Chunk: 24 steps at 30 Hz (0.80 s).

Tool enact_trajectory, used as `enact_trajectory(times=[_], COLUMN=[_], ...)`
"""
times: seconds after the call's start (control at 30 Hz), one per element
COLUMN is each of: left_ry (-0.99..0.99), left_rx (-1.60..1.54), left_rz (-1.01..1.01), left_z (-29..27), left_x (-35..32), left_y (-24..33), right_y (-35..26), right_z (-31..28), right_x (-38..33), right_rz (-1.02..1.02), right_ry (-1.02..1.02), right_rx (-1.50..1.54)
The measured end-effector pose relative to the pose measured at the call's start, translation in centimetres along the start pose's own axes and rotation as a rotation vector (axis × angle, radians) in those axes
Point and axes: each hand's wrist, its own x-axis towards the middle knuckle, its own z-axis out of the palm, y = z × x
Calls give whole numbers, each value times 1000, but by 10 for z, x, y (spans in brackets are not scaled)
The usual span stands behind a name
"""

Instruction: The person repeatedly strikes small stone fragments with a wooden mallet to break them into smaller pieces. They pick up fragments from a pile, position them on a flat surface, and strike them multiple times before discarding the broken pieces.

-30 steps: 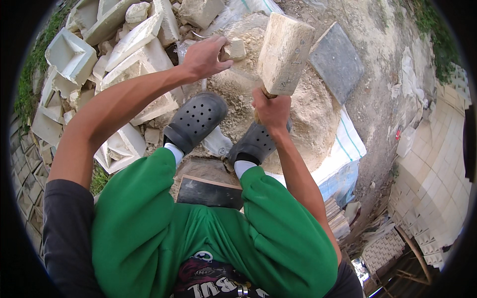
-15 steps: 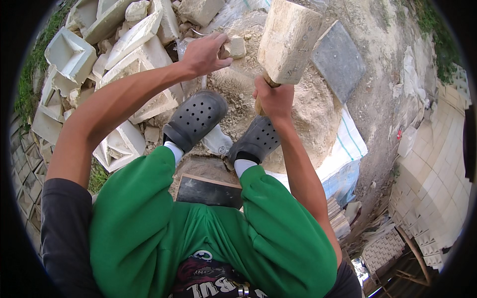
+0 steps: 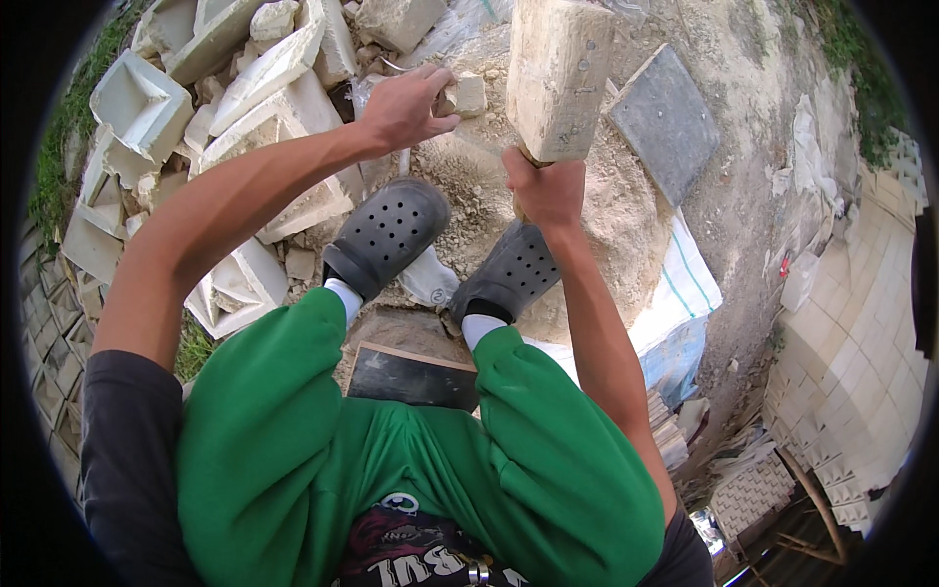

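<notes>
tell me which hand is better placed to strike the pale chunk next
Likely the right hand: it grips the wooden mallet, whereas the left hand is occupied, holding the pale chunk.

Loose green trousers (image 3: 264,440), charcoal short-sleeved shirt (image 3: 132,460) with white and reddish front print (image 3: 421,548), grey clogs (image 3: 401,220) with round perforations, white socks (image 3: 479,329).

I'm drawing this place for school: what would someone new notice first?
Probably the big, pale, block-shaped wooden mallet at the top, its handle gripped in the right hand. Next might come the baggy, bright-green cloth trousers filling the lower middle, then the jumbled heap of broken, off-white, hollow moulded pieces at upper left.
</notes>
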Motion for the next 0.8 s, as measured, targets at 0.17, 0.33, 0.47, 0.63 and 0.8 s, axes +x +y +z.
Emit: enact_trajectory(times=[0.17, 0.33, 0.47, 0.63, 0.8], left_ry=[-23, -16, 10, -27, -33], left_rx=[-45, -97, -137, -159, -164], left_rz=[5, -4, 29, 30, 26], left_z=[1, 0, 5, 6, 2], left_x=[0, -1, 1, 5, 2], left_y=[2, -1, -8, -3, -5], right_y=[0, -7, -4, 18, -2], right_z=[2, -23, -13, -1, -27], right_x=[8, 1, -1, 5, 7], right_rz=[323, 95, -90, 151, 133], right_ry=[-110, -45, 27, -62, -39], right_rx=[-76, 11, 104, -155, -185])
